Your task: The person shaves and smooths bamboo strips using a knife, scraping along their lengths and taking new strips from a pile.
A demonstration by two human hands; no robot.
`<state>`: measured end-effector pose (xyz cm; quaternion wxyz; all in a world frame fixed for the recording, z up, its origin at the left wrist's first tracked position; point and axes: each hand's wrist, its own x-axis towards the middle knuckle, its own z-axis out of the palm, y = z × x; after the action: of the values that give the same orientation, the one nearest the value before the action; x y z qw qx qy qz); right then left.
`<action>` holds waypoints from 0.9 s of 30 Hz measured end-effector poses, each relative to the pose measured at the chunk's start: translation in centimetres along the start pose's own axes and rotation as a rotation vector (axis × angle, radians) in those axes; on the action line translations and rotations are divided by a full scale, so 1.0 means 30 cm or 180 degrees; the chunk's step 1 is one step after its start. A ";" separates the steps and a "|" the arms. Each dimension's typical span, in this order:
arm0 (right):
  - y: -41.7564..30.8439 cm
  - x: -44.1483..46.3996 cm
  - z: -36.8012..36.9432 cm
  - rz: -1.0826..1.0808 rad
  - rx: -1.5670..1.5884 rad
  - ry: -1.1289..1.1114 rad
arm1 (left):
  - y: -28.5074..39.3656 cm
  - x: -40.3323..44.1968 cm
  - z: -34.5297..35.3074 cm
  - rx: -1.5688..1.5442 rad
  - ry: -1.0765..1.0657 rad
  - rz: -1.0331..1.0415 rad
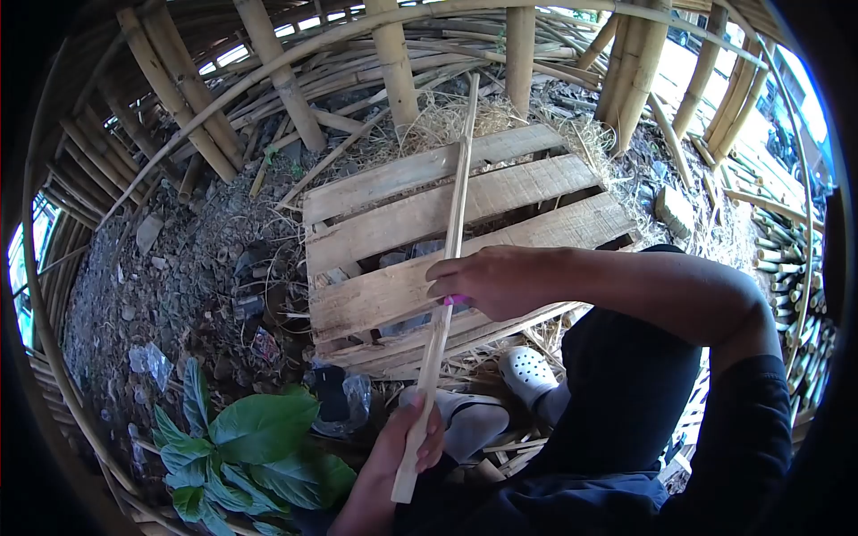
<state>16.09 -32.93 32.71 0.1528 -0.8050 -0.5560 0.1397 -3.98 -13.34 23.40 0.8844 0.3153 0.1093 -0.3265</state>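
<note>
1. The strip (pixel 459 192) is pale straw-yellow, turning creamier at its lower end, with a thin brownish line running lengthwise along its upper part.
2. A bright pink object (pixel 456 299) peeps out beneath the right fingers (pixel 441 271).
3. The pallet (pixel 527 186) is light tan with faint brown grain, striped by dark gaps between slats.
4. The clog (pixel 525 372) is pale grey, dotted with small dark holes.
5. Trousers (pixel 626 375) and sleeve (pixel 749 424) are near-black.
6. The plant (pixel 259 431) is leafy green with paler veins.
7. The posts (pixel 395 67) are golden-tan.
8. The ground (pixel 201 241) is mottled grey-brown.
</note>
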 end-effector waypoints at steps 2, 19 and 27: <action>-0.005 0.001 0.044 -0.0192 -0.0094 0.0037 | 0.001 -0.047 0.041 0.0937 0.0338 0.0076; -0.230 -0.182 -0.156 0.0392 -0.0834 0.1865 | -0.041 -0.008 -0.051 -0.0430 -0.0046 0.0309; -0.370 -1.128 0.020 0.3974 -0.0340 0.3546 | -0.042 -0.084 0.053 -0.0170 -0.0155 0.0583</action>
<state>-5.20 -60.90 38.47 0.2613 -0.9224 0.1427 -0.2460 -6.74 -13.78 25.02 0.9210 0.2923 0.0671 -0.2488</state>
